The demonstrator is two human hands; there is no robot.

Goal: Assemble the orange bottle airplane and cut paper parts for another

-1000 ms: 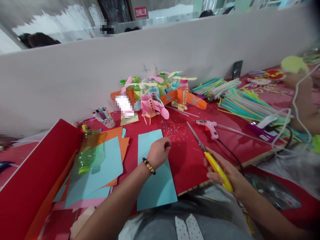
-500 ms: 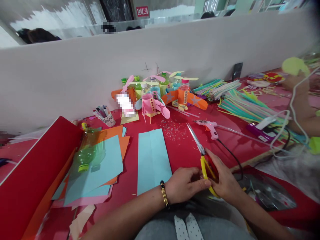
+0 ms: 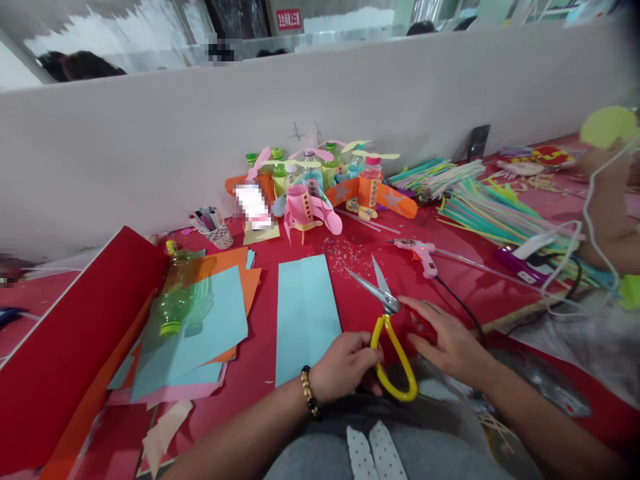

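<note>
Nearest the bench edge, the left hand [image 3: 347, 367] is clamped on one handle loop of the yellow-handled scissors [image 3: 389, 307]. The right hand [image 3: 445, 337] has its fingers apart and grips nothing visible; whether its fingertips touch the scissors cannot be told from here. The blades are spread, points toward eleven o'clock.

Risk noted: with only one loop seen gripped, the scissors could pivot, and a blade might swing toward the right fingers or nick the folded light-blue paper [image 3: 307, 313]. That would follow from a loose hold or a rushed change of grip.

Position: the scissors' pivot lies at one o'clock from the left hand and ten o'clock from the right, just beside its fingertips. The paper lies flat on the red bench [image 3: 261, 333] at eleven o'clock from the left hand.

Farther off, toward twelve o'clock of the right hand, lies a pink glue gun [image 3: 424, 255]; if hot, it could burn a reaching wrist. Beyond stands a pink-wrapped bottle craft [image 3: 299, 205].
</note>
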